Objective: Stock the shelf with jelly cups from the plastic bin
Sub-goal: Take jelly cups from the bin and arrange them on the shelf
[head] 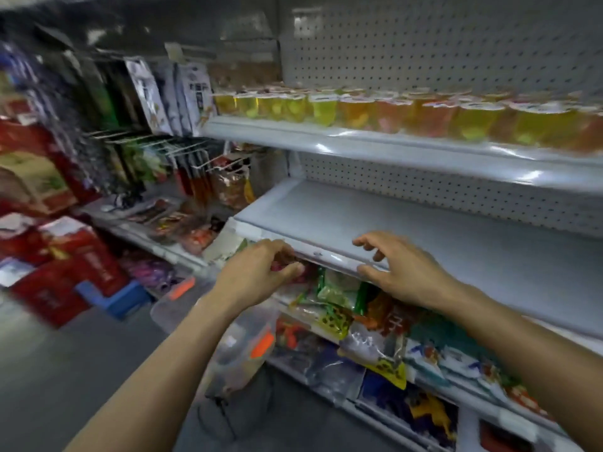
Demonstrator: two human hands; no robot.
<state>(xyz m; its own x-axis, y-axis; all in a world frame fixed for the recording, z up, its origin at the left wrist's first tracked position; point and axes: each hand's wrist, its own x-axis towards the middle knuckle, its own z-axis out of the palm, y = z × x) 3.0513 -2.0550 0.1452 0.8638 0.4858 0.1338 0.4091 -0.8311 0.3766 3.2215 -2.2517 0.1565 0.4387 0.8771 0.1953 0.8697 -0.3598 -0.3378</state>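
The step in hand is judged a fetch: both hands are held at the front lip of the bare middle shelf (424, 233) near centre, the right hand (403, 267) with fingers spread and loosely bent, nothing held, the left hand (261, 272) at its 9 o'clock with fingers curled toward the thumb — whether anything is pinched cannot be told. A reach down to the clear plastic bin (241, 347) at 6 o'clock, its contents blurred, is called for next. Jelly cups (391, 112) — translucent yellow, green and orange, pale-lidded — are lined along the upper shelf (359, 141) at 1 o'clock.
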